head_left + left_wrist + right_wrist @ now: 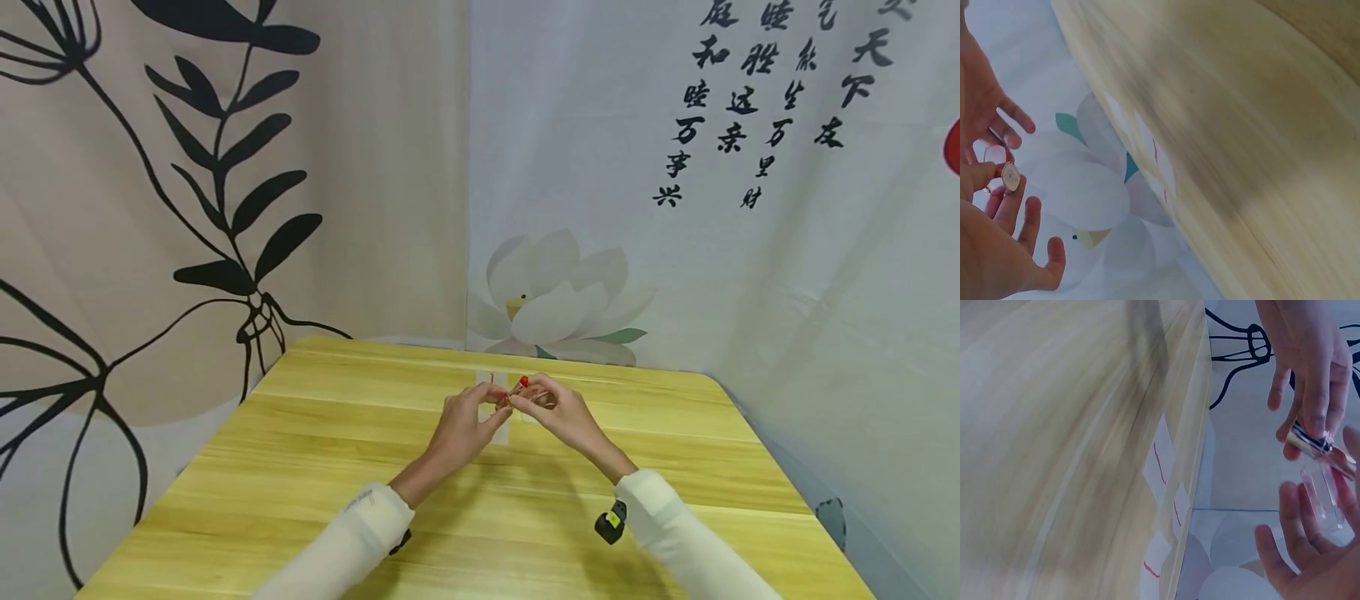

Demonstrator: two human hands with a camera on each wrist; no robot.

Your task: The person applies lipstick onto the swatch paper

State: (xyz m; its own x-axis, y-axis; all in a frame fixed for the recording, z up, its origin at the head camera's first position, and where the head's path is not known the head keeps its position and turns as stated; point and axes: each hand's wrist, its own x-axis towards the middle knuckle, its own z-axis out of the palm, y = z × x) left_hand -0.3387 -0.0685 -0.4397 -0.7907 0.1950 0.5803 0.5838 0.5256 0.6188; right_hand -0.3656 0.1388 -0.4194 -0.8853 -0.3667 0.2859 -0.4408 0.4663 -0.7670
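Both hands meet above the far part of the table. My left hand [467, 423] pinches a shiny gold lipstick tube [1302, 439] between thumb and fingers; its round flat end [1011, 177] faces the left wrist camera. Close against it, my right hand [564, 414] has its thumb and index finger at the tube's other end. A clear, pinkish cap [1322, 497] lies within the curled fingers of this right hand. At the right fingertips a small red piece [524, 381] shows in the head view. The fingers partly hide where tube and cap come together.
Under the hands, white paper slips [1159, 461] with red strokes lie near the far edge of the wooden table [360, 433]. A printed curtain [390, 183] hangs behind the table. A black wrist camera [611, 522] sits at the right sleeve.
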